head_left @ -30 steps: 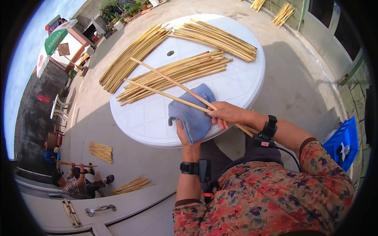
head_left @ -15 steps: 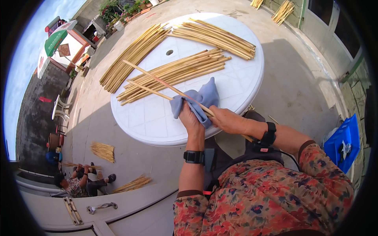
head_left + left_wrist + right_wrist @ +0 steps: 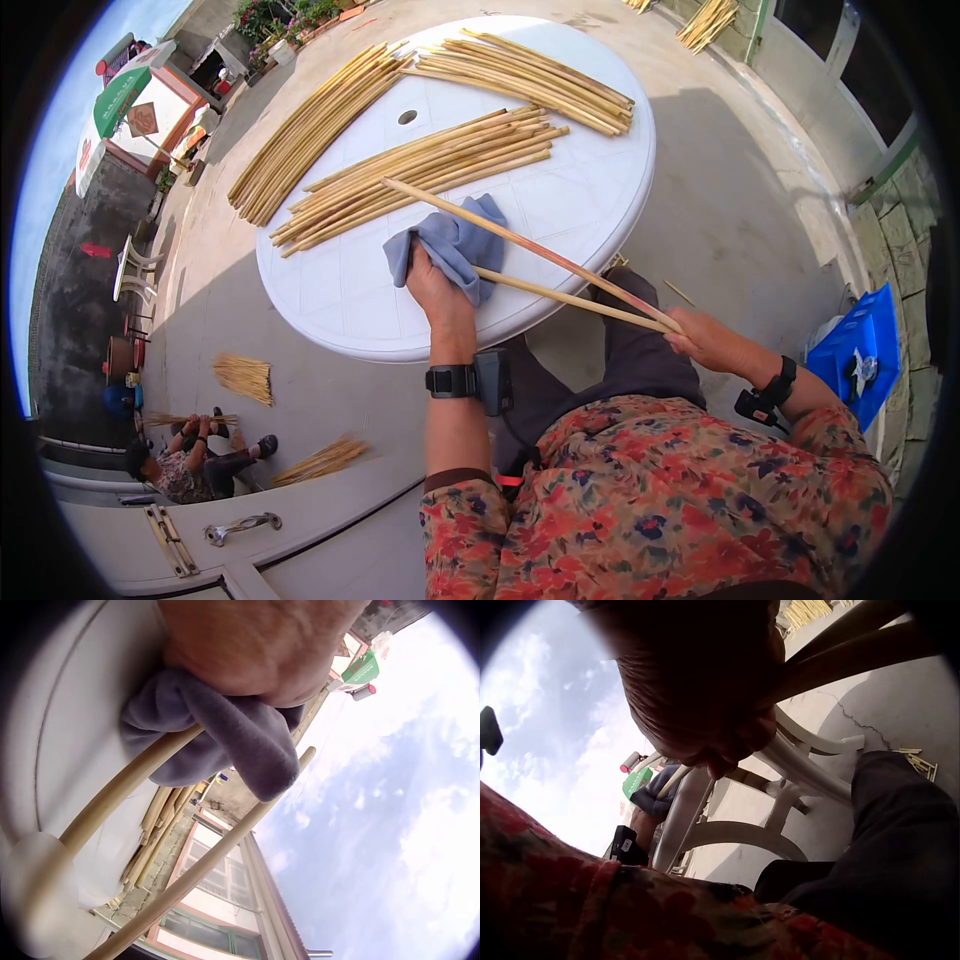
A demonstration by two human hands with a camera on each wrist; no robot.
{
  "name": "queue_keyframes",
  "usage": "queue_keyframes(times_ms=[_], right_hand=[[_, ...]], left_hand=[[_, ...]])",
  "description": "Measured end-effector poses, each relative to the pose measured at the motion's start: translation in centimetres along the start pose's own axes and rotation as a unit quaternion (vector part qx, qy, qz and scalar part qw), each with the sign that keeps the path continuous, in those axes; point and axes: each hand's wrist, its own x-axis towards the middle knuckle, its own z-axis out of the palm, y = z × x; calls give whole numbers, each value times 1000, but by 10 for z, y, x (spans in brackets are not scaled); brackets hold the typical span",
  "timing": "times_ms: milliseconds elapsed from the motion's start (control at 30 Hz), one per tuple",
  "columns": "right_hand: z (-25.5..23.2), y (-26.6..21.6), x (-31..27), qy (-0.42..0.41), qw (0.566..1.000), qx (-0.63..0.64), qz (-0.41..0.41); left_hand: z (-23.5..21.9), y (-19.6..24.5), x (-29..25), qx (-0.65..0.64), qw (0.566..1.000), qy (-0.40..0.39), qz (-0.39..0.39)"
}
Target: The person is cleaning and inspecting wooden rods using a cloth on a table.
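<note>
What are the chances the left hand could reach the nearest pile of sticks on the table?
Probably yes: the nearest pile lies just past the left hand on the table. But that hand grips the blue cloth around a stick, so it would likely need to let go first.

Got the right hand (image 3: 705,690) looming up top, mostly in shadow, curled round two sticks (image 3: 855,660) — both running off toward the upper right. Can spot a bluish cloth (image 3: 658,792) farther back, small, with a pale stick (image 3: 677,778) against it and a black wrist device (image 3: 625,844) below. Also shows a white table (image 3: 684,812) seen edge-on, plus curved white legs (image 3: 742,835) over a cracked concrete floor (image 3: 900,712). Got floral fabric (image 3: 667,915) along the bottom, dark trousers (image 3: 907,825) at right — and some short stick pieces (image 3: 924,763) lying near those, a pale bundle (image 3: 806,615) higher up, a green umbrella (image 3: 636,781) and cloudy sky (image 3: 555,697) at left.
</note>
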Motion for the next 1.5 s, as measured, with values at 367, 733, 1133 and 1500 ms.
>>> queue_keyframes(times_ms=[367, 733, 1133, 1500], right_hand=[[2, 56, -66, 67, 995, 75, 31], [-6, -49, 95, -168, 879, 445, 30], [26, -90, 155, -291, 831, 465, 92], [28, -75, 129, -255, 884, 384, 76]], left_hand=[[-37, 22, 15, -71, 987, -99, -102], [-15, 14, -31, 23, 995, -49, -85], [-9, 7, -30, -48, 980, -122, -147], [2, 4, -33, 8, 997, -56, -51]])
